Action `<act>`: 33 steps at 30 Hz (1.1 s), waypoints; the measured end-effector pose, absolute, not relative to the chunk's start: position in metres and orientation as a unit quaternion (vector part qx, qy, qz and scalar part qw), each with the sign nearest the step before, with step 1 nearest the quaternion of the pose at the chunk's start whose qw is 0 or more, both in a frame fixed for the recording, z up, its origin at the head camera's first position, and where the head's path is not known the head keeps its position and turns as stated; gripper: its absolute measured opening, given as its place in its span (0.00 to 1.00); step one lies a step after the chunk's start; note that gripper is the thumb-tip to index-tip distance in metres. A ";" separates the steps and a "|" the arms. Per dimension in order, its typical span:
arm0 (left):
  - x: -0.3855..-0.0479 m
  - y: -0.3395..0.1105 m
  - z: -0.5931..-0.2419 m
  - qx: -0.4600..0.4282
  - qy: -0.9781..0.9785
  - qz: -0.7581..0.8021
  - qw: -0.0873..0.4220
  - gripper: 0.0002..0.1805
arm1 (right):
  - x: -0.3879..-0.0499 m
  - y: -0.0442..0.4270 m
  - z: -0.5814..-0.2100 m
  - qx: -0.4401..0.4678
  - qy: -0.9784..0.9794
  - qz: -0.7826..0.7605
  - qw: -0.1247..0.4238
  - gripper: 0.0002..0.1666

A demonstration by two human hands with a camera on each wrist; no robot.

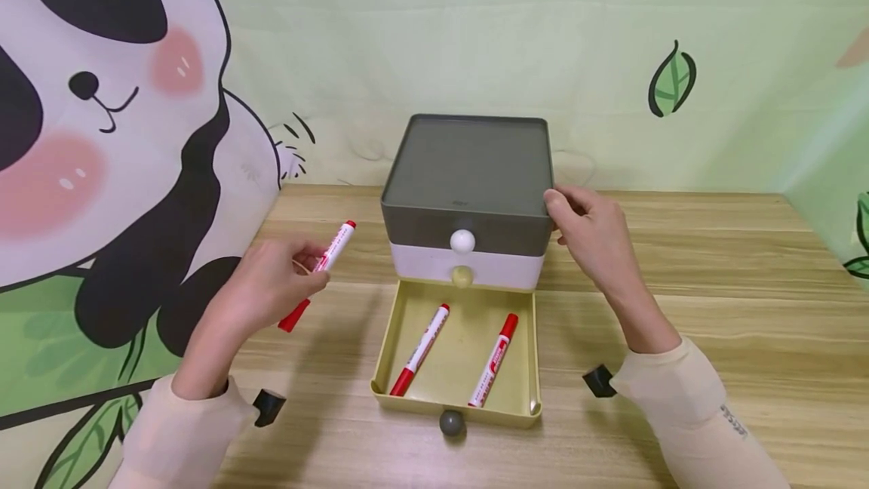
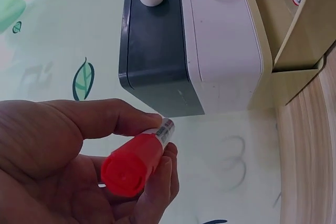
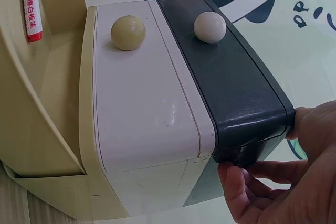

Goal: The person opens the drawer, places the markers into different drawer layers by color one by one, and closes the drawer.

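A red-and-white whiteboard marker (image 1: 336, 246) is pinched between the thumb and fingers of my left hand (image 1: 261, 281), left of a small drawer unit (image 1: 468, 164). In the left wrist view the red cap (image 2: 131, 165) of that marker faces the camera. My right hand (image 1: 597, 232) grips the unit's upper right edge, thumb on the rim and fingers against the side. The yellow bottom drawer (image 1: 468, 353) is pulled out, with a left marker (image 1: 422, 347) and a right marker (image 1: 493, 362) lying inside. The dark top and white middle drawers are pushed in.
The unit stands on a wooden table (image 1: 713, 285). Behind it hangs a pale green cloth (image 1: 475, 44) with a panda print (image 1: 136, 112) on the left. A dark round knob (image 1: 451, 422) juts from the open drawer's front.
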State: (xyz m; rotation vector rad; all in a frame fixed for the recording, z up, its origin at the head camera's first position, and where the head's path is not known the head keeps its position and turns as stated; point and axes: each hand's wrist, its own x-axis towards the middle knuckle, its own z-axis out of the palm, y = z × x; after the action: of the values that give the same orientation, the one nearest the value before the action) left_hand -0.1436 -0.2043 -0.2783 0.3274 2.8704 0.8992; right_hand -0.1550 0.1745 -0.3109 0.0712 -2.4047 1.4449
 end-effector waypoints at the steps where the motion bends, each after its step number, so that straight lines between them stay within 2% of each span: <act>1: -0.142 -0.204 -0.278 0.109 0.949 0.292 0.056 0.17 | -0.155 0.174 -0.311 0.025 -0.845 0.507 0.166 0.28; 11: -0.130 -0.198 -0.281 0.127 0.951 0.276 0.052 0.16 | -0.156 0.174 -0.310 0.025 -0.848 0.504 0.162 0.28; 19: -0.120 -0.187 -0.285 0.150 0.940 0.298 0.075 0.18 | -0.155 0.174 -0.310 0.026 -0.846 0.508 0.162 0.27; 26: -0.110 -0.175 -0.288 0.164 0.934 0.308 0.078 0.15 | -0.155 0.174 -0.310 0.027 -0.845 0.509 0.162 0.27; 33: -0.106 -0.162 -0.296 0.158 0.929 0.316 0.111 0.13 | -0.155 0.173 -0.309 0.024 -0.845 0.509 0.161 0.27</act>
State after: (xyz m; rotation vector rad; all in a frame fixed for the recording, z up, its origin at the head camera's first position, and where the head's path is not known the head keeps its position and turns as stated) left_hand -0.1056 -0.1620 -0.2961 0.4635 2.7284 0.9265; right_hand -0.1546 0.1733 -0.3094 0.0693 -2.4129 1.4526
